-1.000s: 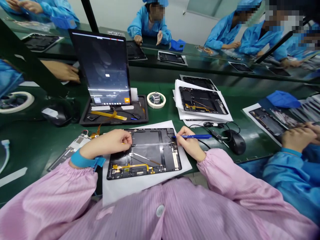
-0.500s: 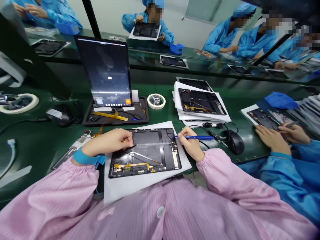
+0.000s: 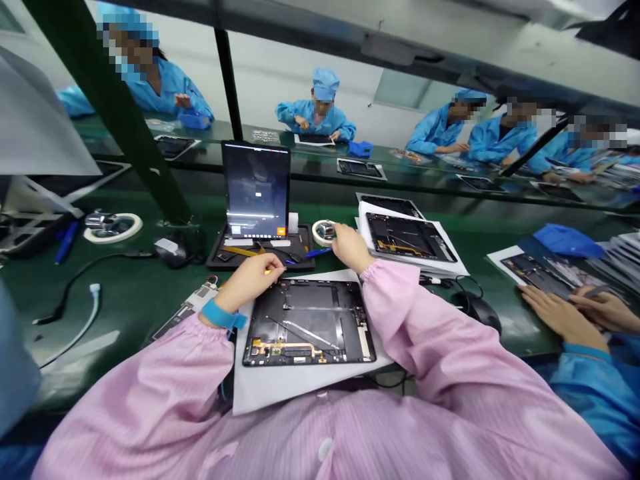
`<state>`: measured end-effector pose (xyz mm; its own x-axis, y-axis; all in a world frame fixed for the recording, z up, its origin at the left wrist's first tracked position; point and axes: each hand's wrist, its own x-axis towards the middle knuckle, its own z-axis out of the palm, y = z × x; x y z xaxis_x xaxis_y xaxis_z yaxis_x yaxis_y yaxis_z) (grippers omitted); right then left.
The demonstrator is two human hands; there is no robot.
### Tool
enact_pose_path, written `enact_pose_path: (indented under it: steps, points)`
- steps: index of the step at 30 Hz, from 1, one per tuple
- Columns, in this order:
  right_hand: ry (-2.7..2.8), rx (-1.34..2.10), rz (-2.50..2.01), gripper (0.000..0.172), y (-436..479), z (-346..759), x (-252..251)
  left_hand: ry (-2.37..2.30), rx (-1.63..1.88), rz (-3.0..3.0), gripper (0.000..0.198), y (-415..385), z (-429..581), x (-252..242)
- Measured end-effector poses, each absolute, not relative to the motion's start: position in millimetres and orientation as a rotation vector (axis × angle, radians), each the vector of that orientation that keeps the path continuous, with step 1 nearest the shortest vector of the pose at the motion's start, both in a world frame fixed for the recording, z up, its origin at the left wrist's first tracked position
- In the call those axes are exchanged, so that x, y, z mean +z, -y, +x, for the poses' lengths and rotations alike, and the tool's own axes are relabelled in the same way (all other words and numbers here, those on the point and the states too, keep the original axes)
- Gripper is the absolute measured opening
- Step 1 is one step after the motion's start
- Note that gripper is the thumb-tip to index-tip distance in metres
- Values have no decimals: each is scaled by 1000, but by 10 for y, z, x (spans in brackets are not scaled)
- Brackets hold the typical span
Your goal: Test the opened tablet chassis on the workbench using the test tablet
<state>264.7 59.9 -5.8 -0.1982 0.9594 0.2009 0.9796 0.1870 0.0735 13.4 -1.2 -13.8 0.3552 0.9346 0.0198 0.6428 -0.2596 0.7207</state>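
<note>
My right hand (image 3: 351, 248) is closed around a blue pen-like tool (image 3: 319, 253), whose end sticks out to the left. Its fingertips reach the roll of white tape (image 3: 317, 233) with a shiny metal piece inside, and seem to touch it. My left hand (image 3: 257, 277) pinches a small yellow thing, too hidden to name, above the top left edge of an opened tablet (image 3: 310, 327). The tablet lies flat on white paper (image 3: 260, 393), its inside up, showing an orange flex cable and a silver strip. A lit tablet screen (image 3: 257, 193) stands in a black tray (image 3: 213, 257) behind.
Right of the tape, opened tablets (image 3: 410, 233) are stacked with white sheets. A mouse (image 3: 477, 310) and cables lie beyond my right forearm; another mouse (image 3: 173, 250) is at left. At right, a co-worker's hands (image 3: 560, 313) work near another tablet. People in blue sit opposite.
My right hand has moved from the tablet's right edge up to the tape roll, carrying the blue tool. My left hand has lifted off the tablet's inside to its upper edge. The view has shifted.
</note>
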Motion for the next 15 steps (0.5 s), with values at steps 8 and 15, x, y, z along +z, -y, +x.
enact_pose_path:
  steps: [8,15]
  points:
    - [2454,-339,-1849,24,-953,2505,32,-1459,727,1939,23,9,104,-113]
    - [2556,-197,-1679,18,-411,2560,151,-1450,646,2024,20,1,98,-153]
